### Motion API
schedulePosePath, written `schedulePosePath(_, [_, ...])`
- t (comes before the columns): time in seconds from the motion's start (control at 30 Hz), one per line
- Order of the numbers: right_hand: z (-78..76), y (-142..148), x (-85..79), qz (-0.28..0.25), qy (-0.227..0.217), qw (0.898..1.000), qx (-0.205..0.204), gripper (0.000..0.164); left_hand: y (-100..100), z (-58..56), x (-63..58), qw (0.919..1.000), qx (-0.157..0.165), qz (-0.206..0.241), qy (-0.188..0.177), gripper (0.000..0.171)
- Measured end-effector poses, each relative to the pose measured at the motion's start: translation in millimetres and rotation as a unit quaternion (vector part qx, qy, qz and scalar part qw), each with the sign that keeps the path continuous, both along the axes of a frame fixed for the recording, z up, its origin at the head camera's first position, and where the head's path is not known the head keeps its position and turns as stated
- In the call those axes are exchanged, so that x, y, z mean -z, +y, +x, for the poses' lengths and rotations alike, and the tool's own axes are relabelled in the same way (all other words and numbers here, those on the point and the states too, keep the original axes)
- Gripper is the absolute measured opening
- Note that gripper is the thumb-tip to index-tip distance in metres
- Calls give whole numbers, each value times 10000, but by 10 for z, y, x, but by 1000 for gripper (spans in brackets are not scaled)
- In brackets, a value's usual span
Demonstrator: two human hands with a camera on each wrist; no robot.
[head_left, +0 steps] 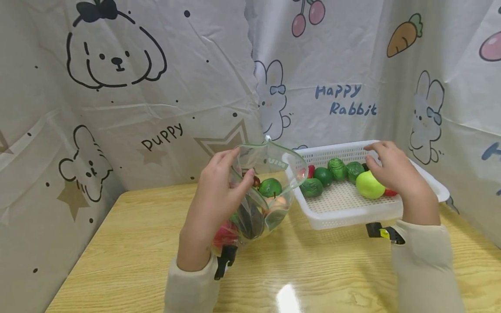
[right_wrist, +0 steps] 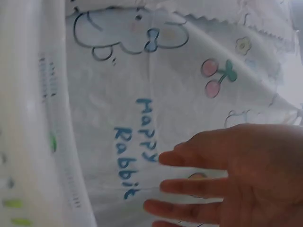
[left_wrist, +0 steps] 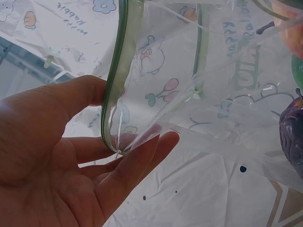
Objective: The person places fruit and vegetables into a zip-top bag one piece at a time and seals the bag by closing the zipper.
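Note:
My left hand holds a clear zip bag by its green-edged rim, thumb on one side and fingers on the other. The bag's mouth gapes upward. Inside it are a green fruit, a peach-coloured fruit, a dark purple eggplant-like piece and a pinkish-red piece low on the left. Over the right part of a white basket, my right hand hovers with fingers spread and nothing in them. Just below it sits a bright yellow-green fruit.
Several dark green toy vegetables, among them a round one, line the basket's back and left. Red pieces show too. The bag stands left of the basket on a wooden table. A printed curtain hangs close behind.

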State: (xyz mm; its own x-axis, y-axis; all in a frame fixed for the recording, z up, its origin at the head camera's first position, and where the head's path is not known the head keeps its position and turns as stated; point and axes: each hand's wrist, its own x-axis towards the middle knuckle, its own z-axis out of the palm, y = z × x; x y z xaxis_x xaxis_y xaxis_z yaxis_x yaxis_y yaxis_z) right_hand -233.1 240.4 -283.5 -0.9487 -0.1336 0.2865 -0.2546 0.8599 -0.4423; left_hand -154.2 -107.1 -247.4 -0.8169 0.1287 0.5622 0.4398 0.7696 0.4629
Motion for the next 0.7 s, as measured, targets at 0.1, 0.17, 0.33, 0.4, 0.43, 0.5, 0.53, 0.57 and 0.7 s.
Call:
schedulePosePath(0.1, [-96,113,114,201,-559,9982,19,43,0,1,1,10000,8,13,-2,51])
schedulePosePath(0.17, [-149,179,194,304,-826,9961,-25,43,0,2,1,10000,11,29,-18,51])
schedulePosePath(0.33, [-240,258,357,364,-1190,9921,-145,47,-3,12,-3,10000,7,34,-31,51])
schedulePosePath(0.4, [-258,266,396,334,-1284,9909,-211,49,-5,15,-5,10000,-3,23,-41,51])
schedulePosePath(0.43, [-266,269,413,357,-1317,9903,-266,50,-7,17,-6,10000,-7,19,-46,51])
schedulePosePath(0.5, [-278,276,445,386,-1406,9888,-329,52,-11,19,-7,10000,-14,17,-60,51])
schedulePosePath(0.53, [-280,274,458,387,-1429,9884,-347,51,-13,20,-8,10000,-19,12,-64,51])
schedulePosePath(0.57, [-286,275,472,395,-1442,9881,-376,52,-15,21,-8,10000,-20,5,-68,51])
schedulePosePath(0.7, [-295,261,512,421,-1465,9878,-321,53,-22,22,-6,10000,-18,-24,-54,51])
